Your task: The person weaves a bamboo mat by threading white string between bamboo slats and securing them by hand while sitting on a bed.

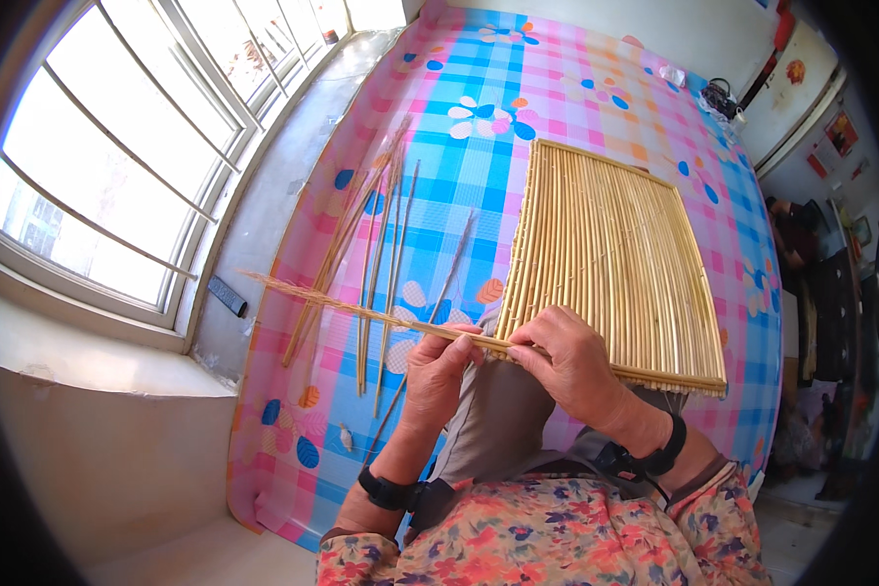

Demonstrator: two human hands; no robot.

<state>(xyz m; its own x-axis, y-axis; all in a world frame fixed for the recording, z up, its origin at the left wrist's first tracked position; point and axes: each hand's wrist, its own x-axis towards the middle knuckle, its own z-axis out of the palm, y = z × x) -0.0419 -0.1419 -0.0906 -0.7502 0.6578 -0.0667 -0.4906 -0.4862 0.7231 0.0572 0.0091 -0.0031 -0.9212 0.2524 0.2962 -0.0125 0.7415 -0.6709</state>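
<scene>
Floral shirt (576,523), stalk (381,316) in both hands (434,376) (571,361)

Left hand (439,369), right hand (571,359) pinching plumed stalk (347,308) at corner of reed mat (610,264); loose stalks (340,252) on sheet (557,73).

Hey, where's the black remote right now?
In the head view, the black remote lies at the left, on the grey ledge beside the window, appearing just below left of the tip of the held stalk.

Yel. reed mat (615,264), pink/blue chk. flwr-ptn. sheet (459,176)
</scene>
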